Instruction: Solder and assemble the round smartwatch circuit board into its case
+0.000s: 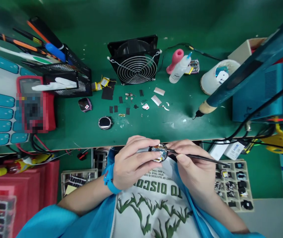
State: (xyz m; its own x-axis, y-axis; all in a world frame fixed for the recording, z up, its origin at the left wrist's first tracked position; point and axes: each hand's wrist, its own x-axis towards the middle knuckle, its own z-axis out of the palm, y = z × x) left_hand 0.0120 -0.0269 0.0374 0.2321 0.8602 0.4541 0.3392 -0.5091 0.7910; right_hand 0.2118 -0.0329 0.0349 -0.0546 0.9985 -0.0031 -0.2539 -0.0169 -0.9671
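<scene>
In the middle, just in front of the table edge, my left hand (136, 157) is closed on an opened smartwatch (160, 154) whose circuit board and small wires show. My right hand (196, 162) grips slim black tweezers (193, 156), their tips at the upper right side of the board. Exactly what the tips touch is too small to tell. On the green table beyond, a round watch face (105, 122) and a purple-edged square watch (85, 104) lie to the left. Small black pads and loose parts (128, 96) are scattered centrally.
A black fan (135, 61) stands at the back. Right of it are a clear bottle (179, 69), a white cup (218, 77) and a hanging blue electric screwdriver (230, 87). A red multimeter (35, 104) stands left. Parts trays (248, 191) sit lower down.
</scene>
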